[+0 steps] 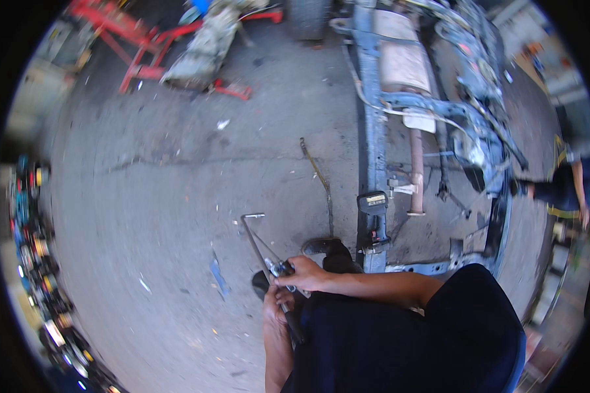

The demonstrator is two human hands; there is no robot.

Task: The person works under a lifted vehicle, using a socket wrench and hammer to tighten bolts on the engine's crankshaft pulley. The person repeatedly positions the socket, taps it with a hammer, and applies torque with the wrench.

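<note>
A long grey metal bar [254, 242] slants in front of me. Its far end bends sideways into a short bright piece, and its near end has a dark grip. My left hand [276, 305] is closed around the bar just above that grip. Higher up, my right hand [306, 272] is closed on a shiny metal part [280, 268] against the bar; I cannot make out its exact kind. A thinner rod runs from that part toward the bent end. Both hands are close together above my dark shoes.
To my right lies a blue-grey vehicle frame [373, 144] with an exhaust pipe [416, 164]. A black cordless power tool [375, 226] rests on its rail. A thin rod [316, 167] and a blue strip [217, 275] lie on the floor. Another person [564, 187] is at far right.
</note>
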